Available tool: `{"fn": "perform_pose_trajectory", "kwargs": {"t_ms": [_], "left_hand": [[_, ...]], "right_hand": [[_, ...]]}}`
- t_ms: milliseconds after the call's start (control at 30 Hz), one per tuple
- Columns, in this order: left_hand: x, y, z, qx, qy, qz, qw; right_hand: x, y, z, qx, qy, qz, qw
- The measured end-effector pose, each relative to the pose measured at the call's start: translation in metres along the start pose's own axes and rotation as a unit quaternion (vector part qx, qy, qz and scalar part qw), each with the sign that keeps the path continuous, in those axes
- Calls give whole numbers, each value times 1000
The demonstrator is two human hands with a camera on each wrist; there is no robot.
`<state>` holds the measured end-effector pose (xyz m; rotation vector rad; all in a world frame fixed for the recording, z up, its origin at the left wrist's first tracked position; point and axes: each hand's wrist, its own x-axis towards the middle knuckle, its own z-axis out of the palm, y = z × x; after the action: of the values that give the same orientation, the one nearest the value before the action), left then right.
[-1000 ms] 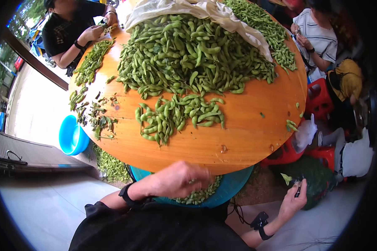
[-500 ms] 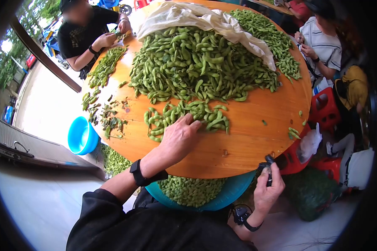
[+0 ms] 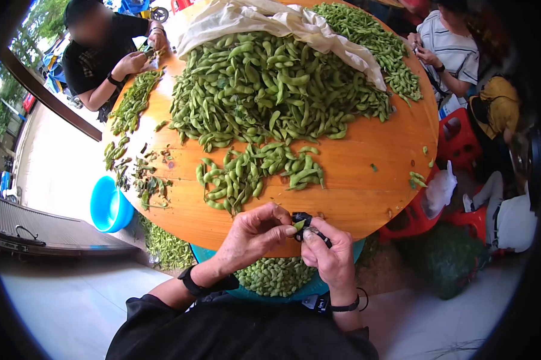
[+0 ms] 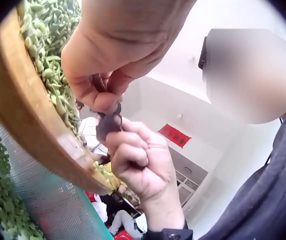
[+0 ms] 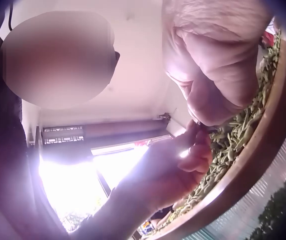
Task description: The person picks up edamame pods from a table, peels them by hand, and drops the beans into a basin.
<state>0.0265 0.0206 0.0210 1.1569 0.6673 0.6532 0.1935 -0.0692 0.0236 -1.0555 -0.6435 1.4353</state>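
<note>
Over the near edge of the wooden table, both hands meet in the head view. My left hand (image 3: 249, 237) pinches a green soybean pod (image 3: 299, 225) between thumb and fingertips. My right hand (image 3: 333, 255) grips a small black tool (image 3: 321, 236), its front end right at the pod; the fingers hide much of it. In the left wrist view the dark tool (image 4: 108, 126) shows between the two hands. Just beyond lies a small pile of soybean pods (image 3: 237, 174), with a large heap of pods (image 3: 264, 90) behind it.
Below the table edge a teal basin (image 3: 237, 293) holds many green pieces. A white cloth (image 3: 234, 24) drapes the big heap. Leaf scraps (image 3: 147, 180) lie left on the table (image 3: 366, 186). A blue basin (image 3: 110, 204) and red stools (image 3: 459, 138) stand around; two people sit across.
The left hand reached from over the basin to the small pile, then came back with a pod. The right hand with the black tool moved in from the right to meet it.
</note>
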Motion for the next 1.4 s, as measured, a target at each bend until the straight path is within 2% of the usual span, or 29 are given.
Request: {"fn": "perform_pose_trajectory", "kwargs": {"t_ms": [67,133,167,300,367,400,433,467,533,600,633,667,733,767,900,1000,1033,1067,1100,1133,1200,1233,1367,1400], "left_hand": [[-2,-7,1,15,11,-3,1000],[0,-14,5,153,53,131,978],[0,-12,4,225,46,151,961],[1,-12,5,274,39,188,942],[1,-17,5,89,7,103,991],[1,-14,6,89,6,102,991],[2,-6,7,-52,2,-11,999],[3,2,8,-191,-2,-123,974],[3,0,11,-201,-14,-124,972],[5,-17,17,-104,19,18,994],[4,-19,17,41,35,82,995],[4,-20,18,41,32,81,995],[4,-22,19,208,52,189,958],[3,-20,19,257,53,206,943],[3,-15,22,298,53,203,931],[4,-19,21,260,46,184,947],[5,-20,20,60,33,72,995],[5,-20,20,-144,18,-44,988],[6,-15,20,-184,14,-106,977],[7,-15,17,-184,13,-106,977],[8,-19,10,-337,-78,-144,927],[9,-23,9,-341,-102,-133,925],[7,-19,9,-343,-96,-163,920],[5,-19,11,-280,-79,-132,948]], "right_hand": [[2,3,-1,-14,4,6,1000],[3,3,-1,-28,9,10,1000],[4,3,0,-24,16,13,1000],[5,2,-2,-19,27,15,999],[7,3,-7,14,11,18,1000],[7,4,-9,46,-8,20,999],[7,6,-10,47,-7,20,999],[6,8,-11,68,-4,24,997],[6,9,-11,90,-2,28,996],[4,7,-11,12,10,-5,1000],[2,4,-11,13,13,-6,1000],[0,0,-11,10,9,0,1000],[-3,-4,-13,7,4,7,1000],[-4,-5,-15,9,-11,2,1000],[-7,-2,-21,8,-39,1,999],[-6,1,-18,13,-11,-11,1000],[-6,3,-19,13,-10,-11,1000],[-5,5,-21,37,-23,-12,999],[-5,6,-23,60,-35,-12,998],[-4,7,-22,60,-33,-12,998],[-4,8,-20,103,-42,-19,994],[-4,8,-19,103,-42,-19,994],[-4,5,-15,55,-35,-37,997],[-5,4,-14,20,-26,-39,999]]}}
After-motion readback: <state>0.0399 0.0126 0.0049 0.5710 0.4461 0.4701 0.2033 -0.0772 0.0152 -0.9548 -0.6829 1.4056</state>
